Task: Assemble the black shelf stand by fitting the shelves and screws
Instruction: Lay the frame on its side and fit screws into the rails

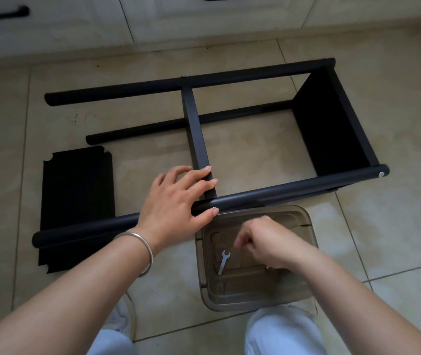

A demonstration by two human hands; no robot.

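Black shelf stand (332,119) lies sideways; left hand (176,201) fingers spread on it; right hand (263,242) curled, blurred

Left hand (178,198) spread flat; right hand (263,242) curled, blurred.

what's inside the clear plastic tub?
In the clear tub: a small silver wrench on the bottom. The right hand, fingers curled, reaches in and covers part of the floor; any screws there are hidden.
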